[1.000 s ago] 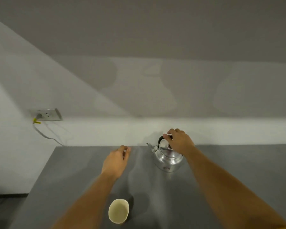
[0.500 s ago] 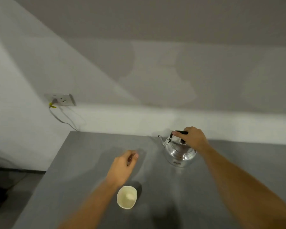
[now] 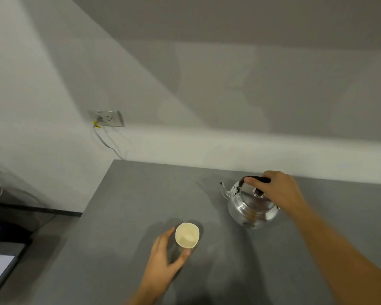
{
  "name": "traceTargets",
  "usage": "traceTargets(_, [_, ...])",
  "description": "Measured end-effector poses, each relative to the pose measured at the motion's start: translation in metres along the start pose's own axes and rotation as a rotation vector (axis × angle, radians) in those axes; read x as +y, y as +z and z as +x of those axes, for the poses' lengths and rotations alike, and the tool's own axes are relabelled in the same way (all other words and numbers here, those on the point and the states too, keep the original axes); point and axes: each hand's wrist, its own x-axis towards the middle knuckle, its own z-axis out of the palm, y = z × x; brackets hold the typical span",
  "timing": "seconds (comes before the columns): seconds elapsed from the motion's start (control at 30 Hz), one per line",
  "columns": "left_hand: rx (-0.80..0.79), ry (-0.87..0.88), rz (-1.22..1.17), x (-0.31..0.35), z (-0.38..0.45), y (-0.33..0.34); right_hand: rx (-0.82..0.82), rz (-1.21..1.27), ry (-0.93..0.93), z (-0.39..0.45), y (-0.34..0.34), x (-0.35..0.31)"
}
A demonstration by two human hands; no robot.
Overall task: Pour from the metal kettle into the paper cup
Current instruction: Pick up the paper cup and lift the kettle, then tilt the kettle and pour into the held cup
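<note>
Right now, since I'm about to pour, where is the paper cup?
In the head view the paper cup stands upright on the grey table, lower centre, cupped by the left hand, left of and nearer than the metal kettle.

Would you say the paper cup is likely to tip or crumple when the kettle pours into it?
The paper cup looks thin-walled and empty, so probably light and easy to tip. Its rim looks slightly out of round, suggesting it would crush if squeezed. The left hand curls around its base, which should steady it, while the right hand grips the metal kettle handle.
</note>
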Motion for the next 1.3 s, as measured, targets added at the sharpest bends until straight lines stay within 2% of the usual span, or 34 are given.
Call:
traceTargets(0.3, [-0.035,-0.083,-0.153,-0.016,0.013,0.031,-0.017,0.034,0.000,-0.073,0.002,-0.016])
traceTargets(0.57, [0.025,-0.075,-0.181,-0.016,0.030,0.044,-0.066,0.006,-0.019,-0.105,0.008,-0.029])
traceTargets(0.97, [0.059,-0.072,-0.139,-0.017,0.040,0.048,-0.082,-0.068,-0.101,-0.113,0.014,-0.056])
traceTargets(1.3, [0.065,-0.067,-0.139,-0.020,0.042,0.052,-0.107,-0.252,-0.132,-0.101,0.030,-0.079])
